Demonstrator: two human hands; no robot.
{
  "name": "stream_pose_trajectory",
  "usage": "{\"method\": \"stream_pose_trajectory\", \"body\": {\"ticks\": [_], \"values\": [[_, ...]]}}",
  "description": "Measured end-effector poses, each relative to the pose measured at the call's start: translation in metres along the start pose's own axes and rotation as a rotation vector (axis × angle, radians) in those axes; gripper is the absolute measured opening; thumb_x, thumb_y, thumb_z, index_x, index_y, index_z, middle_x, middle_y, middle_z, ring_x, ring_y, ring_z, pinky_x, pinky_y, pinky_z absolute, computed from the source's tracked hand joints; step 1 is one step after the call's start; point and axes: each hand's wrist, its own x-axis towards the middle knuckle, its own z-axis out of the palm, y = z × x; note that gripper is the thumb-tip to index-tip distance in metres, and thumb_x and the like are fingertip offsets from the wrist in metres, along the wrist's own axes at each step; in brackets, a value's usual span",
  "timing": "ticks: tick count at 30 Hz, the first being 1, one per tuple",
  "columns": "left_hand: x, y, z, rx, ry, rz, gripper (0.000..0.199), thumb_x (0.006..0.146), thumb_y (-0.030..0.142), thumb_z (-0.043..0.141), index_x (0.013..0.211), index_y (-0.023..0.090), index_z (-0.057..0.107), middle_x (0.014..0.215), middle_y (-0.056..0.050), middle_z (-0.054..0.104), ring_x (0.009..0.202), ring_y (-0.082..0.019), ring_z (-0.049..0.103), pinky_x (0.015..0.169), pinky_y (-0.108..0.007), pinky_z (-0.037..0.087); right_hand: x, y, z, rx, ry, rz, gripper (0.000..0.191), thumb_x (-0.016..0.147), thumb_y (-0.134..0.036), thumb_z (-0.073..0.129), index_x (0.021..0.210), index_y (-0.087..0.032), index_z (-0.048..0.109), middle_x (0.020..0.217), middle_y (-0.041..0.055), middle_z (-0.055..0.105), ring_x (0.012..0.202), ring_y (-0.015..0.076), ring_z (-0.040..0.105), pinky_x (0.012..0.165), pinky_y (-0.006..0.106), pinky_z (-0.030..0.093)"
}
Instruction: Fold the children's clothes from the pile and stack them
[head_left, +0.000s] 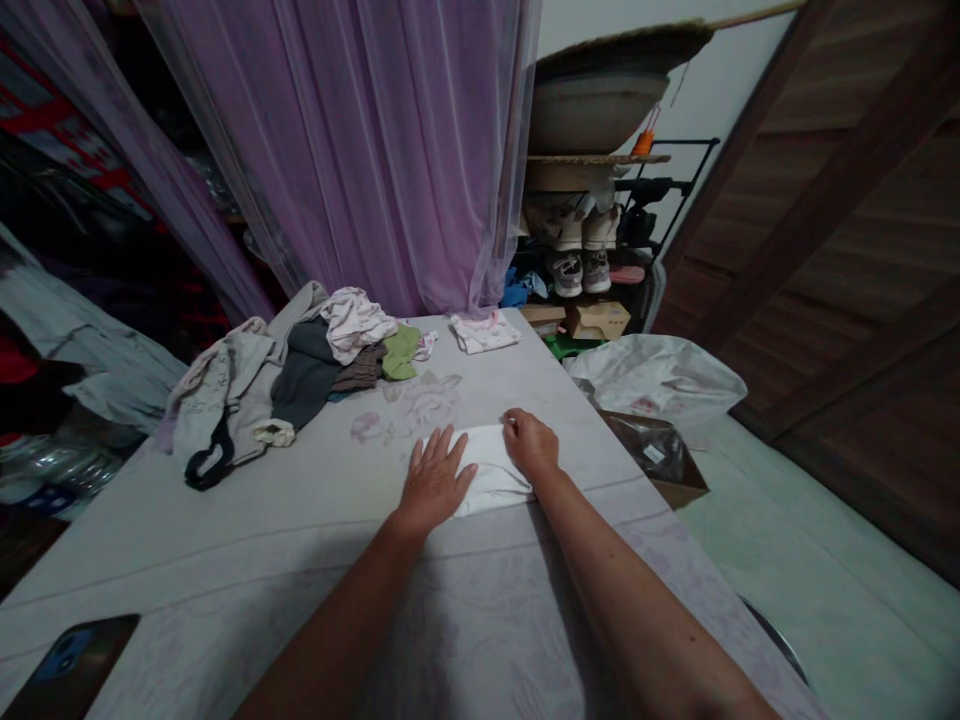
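Currently, left hand [431,492]: released, flat on white cloth [489,480]
Right hand [534,447]: grip unclear
Folded: 1 garment [487,335], far
Rumpled: clothes [306,372], left

head-worn view, forward and down

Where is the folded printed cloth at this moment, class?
In the head view, the folded printed cloth lies at the floral cover's far end, just in front of the purple curtain, right of the heaped clothes and beyond the white cloth.
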Motion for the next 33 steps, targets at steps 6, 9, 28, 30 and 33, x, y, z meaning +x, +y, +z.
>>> {"method": "stream_pose_trajectory", "body": {"ticks": [6,9,28,30,33], "values": [[0.005,-0.011,-0.003,-0.113,-0.048,-0.063,0.053,0.095,0.047,0.039,0.143,0.025,0.044,0.155,-0.008,0.038,0.145,-0.028,0.028,0.119,-0.052,0.016,-0.003,0.009,-0.006,0.065,-0.055,-0.02,0.038,0.097,-0.036,0.039,0.126,-0.023,0.06,0.119,0.0064,0.069,0.105,0.0199,0.064,0.086,0.028,0.046],[-0.004,-0.031,-0.005,-0.218,0.065,-0.108,0.044,0.095,0.037,0.038,0.134,0.022,0.054,0.146,-0.008,0.05,0.138,-0.023,0.041,0.115,-0.044,0.029,-0.014,0.018,-0.013,0.086,-0.059,0.029,0.039,0.097,-0.036,0.038,0.126,-0.022,0.061,0.118,0.0072,0.07,0.105,0.0204,0.065,0.085,0.028,0.046],[0.027,-0.041,-0.065,-0.023,-0.227,-0.215,0.043,0.067,0.037,0.071,0.108,0.024,0.067,0.118,-0.012,0.065,0.115,-0.033,0.056,0.094,-0.038,0.043,0.012,0.0,-0.027,-0.045,-0.433,-0.049,0.038,0.074,-0.032,0.073,0.107,-0.016,0.071,0.104,0.0093,0.073,0.092,0.0204,0.067,0.07,0.023,0.045],[0.033,-0.043,-0.069,-0.068,-0.24,-0.196,0.037,0.064,0.031,0.072,0.1,0.023,0.068,0.108,-0.008,0.068,0.107,-0.028,0.061,0.088,-0.033,0.046,0.011,-0.003,-0.031,-0.051,-0.439,-0.057,0.032,0.073,-0.029,0.072,0.102,-0.015,0.072,0.1,0.009,0.074,0.089,0.0205,0.067,0.068,0.023,0.044],[0.031,-0.041,-0.074,-0.15,-0.248,-0.18,0.036,0.068,0.028,0.067,0.103,0.021,0.064,0.098,-0.004,0.07,0.091,-0.022,0.065,0.077,-0.028,0.049,0.012,-0.007,-0.045,-0.047,-0.419,-0.073,0.03,0.077,-0.028,0.068,0.103,-0.014,0.072,0.1,0.0082,0.074,0.088,0.0196,0.067,0.067,0.022,0.044]]}}
